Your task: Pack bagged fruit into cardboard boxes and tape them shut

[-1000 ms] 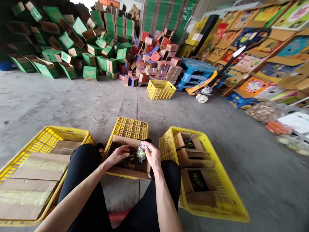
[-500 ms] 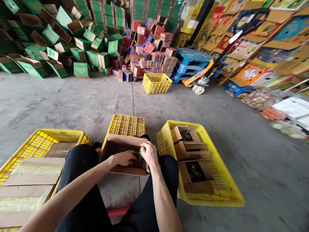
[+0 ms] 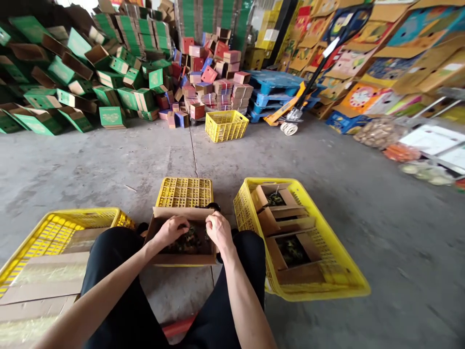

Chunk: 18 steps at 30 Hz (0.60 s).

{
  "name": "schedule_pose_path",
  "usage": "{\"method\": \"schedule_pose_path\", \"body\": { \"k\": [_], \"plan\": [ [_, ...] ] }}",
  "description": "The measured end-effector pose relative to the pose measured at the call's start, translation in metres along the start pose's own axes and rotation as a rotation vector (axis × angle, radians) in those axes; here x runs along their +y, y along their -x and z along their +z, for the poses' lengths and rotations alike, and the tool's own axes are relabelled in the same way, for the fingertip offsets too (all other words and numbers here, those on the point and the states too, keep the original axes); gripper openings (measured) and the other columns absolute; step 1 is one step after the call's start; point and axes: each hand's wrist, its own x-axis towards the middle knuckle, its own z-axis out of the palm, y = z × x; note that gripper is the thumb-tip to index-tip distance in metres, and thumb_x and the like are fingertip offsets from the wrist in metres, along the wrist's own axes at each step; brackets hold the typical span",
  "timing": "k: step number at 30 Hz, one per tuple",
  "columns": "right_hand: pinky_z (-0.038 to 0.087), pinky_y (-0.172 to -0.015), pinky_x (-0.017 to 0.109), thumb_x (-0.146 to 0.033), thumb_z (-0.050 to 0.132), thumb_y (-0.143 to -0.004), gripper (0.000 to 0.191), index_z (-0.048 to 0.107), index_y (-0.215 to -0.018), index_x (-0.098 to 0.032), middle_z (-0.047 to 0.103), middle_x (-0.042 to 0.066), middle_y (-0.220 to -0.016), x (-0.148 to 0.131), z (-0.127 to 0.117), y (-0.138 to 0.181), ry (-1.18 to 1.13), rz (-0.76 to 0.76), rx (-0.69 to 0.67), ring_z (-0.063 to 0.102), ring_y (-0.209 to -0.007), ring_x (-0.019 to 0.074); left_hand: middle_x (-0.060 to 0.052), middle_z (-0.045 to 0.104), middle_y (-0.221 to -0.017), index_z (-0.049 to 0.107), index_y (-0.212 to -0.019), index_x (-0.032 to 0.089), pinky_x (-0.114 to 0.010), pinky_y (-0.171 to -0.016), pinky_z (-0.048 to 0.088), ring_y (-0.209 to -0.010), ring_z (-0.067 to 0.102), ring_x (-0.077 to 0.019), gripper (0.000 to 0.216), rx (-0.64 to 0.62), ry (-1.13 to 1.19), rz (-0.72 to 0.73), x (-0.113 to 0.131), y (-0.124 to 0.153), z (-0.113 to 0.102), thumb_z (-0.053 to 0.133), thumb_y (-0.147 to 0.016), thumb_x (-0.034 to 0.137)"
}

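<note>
The open cardboard box (image 3: 183, 240) sat on the floor between the person's knees, its dark green, leafy-looking contents showing; a second earlier the right hand (image 3: 218, 230) had held a small clear packet above that box, and now the packet was out of sight, apparently gone down among the contents; the right hand lay curled at the box's right edge with its fingers hidden, so I cannot tell whether it gripped anything; the left hand (image 3: 170, 229) had slid from the box's left side to its middle and rested fingers-down on the contents, loosely bent, holding nothing that showed; this looked like one more packet settled in and the fill being pressed level; just behind the box stood an upturned yellow crate (image 3: 185, 192); to the box's right a yellow crate (image 3: 327, 261) held two more open boxes; to its left another yellow crate (image 3: 54, 228) carried taped, closed cartons (image 3: 43, 276); far beyond the box lay heaps of green cartons (image 3: 72, 82).
</note>
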Motion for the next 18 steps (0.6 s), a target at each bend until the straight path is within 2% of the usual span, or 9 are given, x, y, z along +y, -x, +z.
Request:
{"method": "schedule_pose_path", "body": {
  "k": [2,4,8,10,13,15,18],
  "plan": [
    [0.052,-0.094,0.031,-0.001,0.057,-0.09,0.029,0.079,-0.09,-0.021,0.073,0.01,-0.099,-0.003,0.004,0.003,0.047,-0.034,0.0,0.067,-0.098,0.0233,-0.005,0.073,-0.089,0.076,-0.081,0.024,-0.036,-0.093,0.049,-0.091,0.064,-0.0256,0.007,0.101,0.038,-0.006,0.004,0.01,-0.015,0.076,-0.082,0.03],
    [0.052,-0.1,0.035,0.002,0.055,-0.09,0.032,0.079,-0.092,-0.02,0.074,0.012,-0.105,-0.007,0.011,0.007,0.117,-0.075,-0.005,0.066,-0.105,0.026,-0.004,0.073,-0.089,0.076,-0.084,0.022,-0.033,-0.086,0.051,-0.086,0.064,-0.0229,0.017,0.195,0.18,-0.045,0.006,0.021,-0.02,0.08,-0.083,0.039],
    [0.053,-0.102,0.046,0.003,0.055,-0.087,0.035,0.08,-0.1,-0.017,0.072,0.017,-0.128,-0.014,0.024,0.012,0.146,-0.089,0.0,0.063,-0.119,0.033,-0.002,0.068,-0.087,0.072,-0.088,0.02,-0.028,-0.078,0.053,-0.083,0.063,-0.0186,0.038,0.278,0.615,-0.203,0.005,0.04,-0.009,0.084,-0.081,0.056],
    [0.053,-0.108,0.049,0.0,0.053,-0.089,0.041,0.079,-0.117,-0.017,0.073,0.017,-0.131,-0.016,0.026,0.01,-0.015,-0.099,0.039,0.064,-0.122,0.0325,-0.001,0.066,-0.09,0.07,-0.089,0.02,-0.027,-0.08,0.055,-0.085,0.063,-0.0177,0.043,0.277,0.765,-0.24,0.004,0.045,-0.003,0.087,-0.078,0.058],
    [0.052,-0.113,0.046,-0.012,0.048,-0.097,0.048,0.07,-0.139,-0.022,0.076,0.012,-0.129,-0.02,0.023,0.003,-0.402,-0.129,0.053,0.07,-0.121,0.0271,-0.002,0.067,-0.092,0.069,-0.09,0.019,-0.027,-0.08,0.054,-0.085,0.063,-0.0171,0.046,0.253,0.859,-0.226,0.007,0.048,0.0,0.09,-0.075,0.058],
    [0.055,-0.109,0.043,-0.025,0.049,-0.102,0.041,0.071,-0.136,-0.026,0.079,0.008,-0.126,-0.024,0.02,0.0,-0.607,-0.112,-0.007,0.073,-0.116,0.0257,-0.002,0.068,-0.093,0.07,-0.093,0.019,-0.026,-0.079,0.054,-0.084,0.065,-0.017,0.047,0.244,0.903,-0.208,0.01,0.047,0.0,0.091,-0.075,0.057],
    [0.061,-0.093,0.038,-0.041,0.057,-0.101,0.03,0.079,-0.116,-0.026,0.082,0.006,-0.107,-0.031,0.015,-0.002,-0.719,-0.037,-0.084,0.077,-0.095,0.0255,-0.002,0.071,-0.095,0.071,-0.104,0.021,-0.027,-0.08,0.053,-0.085,0.067,-0.0173,0.049,0.265,0.998,-0.189,0.015,0.045,0.002,0.093,-0.075,0.054]
  ]
}}
